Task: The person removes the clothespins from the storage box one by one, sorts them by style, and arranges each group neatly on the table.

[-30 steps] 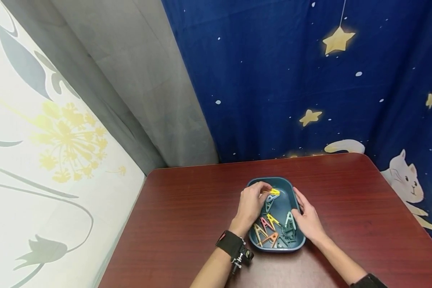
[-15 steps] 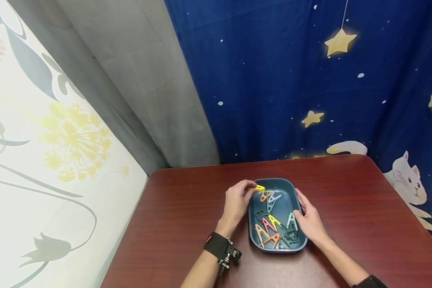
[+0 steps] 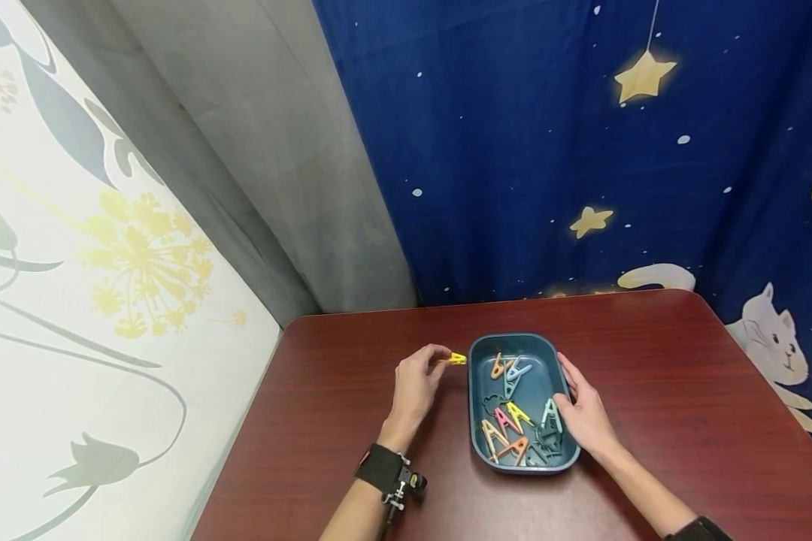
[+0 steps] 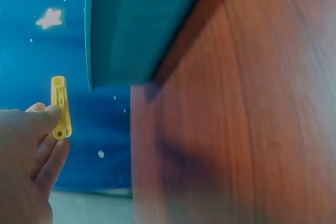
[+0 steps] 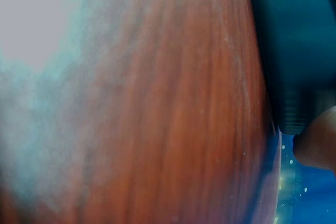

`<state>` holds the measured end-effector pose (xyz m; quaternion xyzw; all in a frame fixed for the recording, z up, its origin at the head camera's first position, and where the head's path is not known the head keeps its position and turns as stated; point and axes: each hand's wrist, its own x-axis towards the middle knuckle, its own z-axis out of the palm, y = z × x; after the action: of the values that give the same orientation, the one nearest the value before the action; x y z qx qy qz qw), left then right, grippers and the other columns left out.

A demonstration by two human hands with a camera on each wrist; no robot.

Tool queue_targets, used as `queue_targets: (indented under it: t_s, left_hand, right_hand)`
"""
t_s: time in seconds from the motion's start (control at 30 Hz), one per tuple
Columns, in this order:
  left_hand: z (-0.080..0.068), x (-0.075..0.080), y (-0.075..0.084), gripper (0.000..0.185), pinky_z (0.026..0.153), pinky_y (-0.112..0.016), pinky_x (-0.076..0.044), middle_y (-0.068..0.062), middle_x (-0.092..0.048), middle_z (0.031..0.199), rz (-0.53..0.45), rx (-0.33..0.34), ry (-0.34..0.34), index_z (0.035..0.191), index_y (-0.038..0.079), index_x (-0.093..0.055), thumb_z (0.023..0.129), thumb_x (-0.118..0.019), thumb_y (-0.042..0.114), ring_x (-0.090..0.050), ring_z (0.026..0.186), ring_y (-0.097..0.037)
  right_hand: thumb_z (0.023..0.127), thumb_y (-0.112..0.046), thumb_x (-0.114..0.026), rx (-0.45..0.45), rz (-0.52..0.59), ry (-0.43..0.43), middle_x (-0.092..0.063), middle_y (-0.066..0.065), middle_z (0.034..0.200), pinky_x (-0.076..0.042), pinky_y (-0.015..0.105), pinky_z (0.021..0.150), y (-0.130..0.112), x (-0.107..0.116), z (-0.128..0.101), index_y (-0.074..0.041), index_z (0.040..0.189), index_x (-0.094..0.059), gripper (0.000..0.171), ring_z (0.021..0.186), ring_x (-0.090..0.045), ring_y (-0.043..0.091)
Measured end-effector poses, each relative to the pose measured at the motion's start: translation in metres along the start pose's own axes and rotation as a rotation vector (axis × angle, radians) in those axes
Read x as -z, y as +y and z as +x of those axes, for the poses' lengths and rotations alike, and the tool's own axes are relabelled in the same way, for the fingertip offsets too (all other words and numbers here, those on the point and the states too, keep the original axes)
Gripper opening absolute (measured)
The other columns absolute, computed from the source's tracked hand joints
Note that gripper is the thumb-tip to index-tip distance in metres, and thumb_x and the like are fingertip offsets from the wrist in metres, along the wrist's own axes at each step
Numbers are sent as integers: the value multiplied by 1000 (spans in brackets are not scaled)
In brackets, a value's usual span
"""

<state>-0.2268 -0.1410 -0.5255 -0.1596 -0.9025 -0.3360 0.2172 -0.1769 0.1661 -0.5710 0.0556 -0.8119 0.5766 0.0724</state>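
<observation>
Yellow in colour, a clip is pinched by the left hand in the head view, just left of the blue tray. The tray's right wall is gripped by the right hand; other clips are strewn inside the tray. In the left wrist view, the clip is held between thumb and fingers, apart from the tray. In the right wrist view, table is seen beside the tray, the right hand being mostly cut off.

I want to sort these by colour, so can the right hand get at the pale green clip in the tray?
Probably yes: the pale green clip lies near the thumb of the right hand, looking mostly uncovered. That hand holds the side of the tray, so it may need to let go first.
</observation>
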Motion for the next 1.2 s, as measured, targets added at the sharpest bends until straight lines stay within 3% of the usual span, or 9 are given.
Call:
queue_targets:
  t_s: [0.3,0.7,1.2]
  left_hand:
    - [-15,15,-24,17,76,-34,-62,4,-79,102,59,7,15,106,17,-78,92,-85,12,-74,88,-10]
    - [-36,27,-51,16,69,-36,-60,5,-80,95,105,54,-17,100,17,-79,89,-88,11,-75,83,-10]
    - [-48,25,-65,18,69,-34,-60,5,-80,94,126,89,-87,101,18,-79,88,-88,9,-76,85,-12]
  right_hand:
    - [97,12,-54,0,-5,0,-36,30,163,-32,0,91,-1,1,0,-3,167,-29,75,144,-43,49]
    - [97,12,-55,6,-2,-1,-37,30,163,-31,0,91,-2,1,-1,-2,166,-30,75,145,-41,48]
    - [97,12,-56,27,-10,11,-38,30,162,-31,0,91,0,0,0,-2,166,-31,75,143,-43,49]
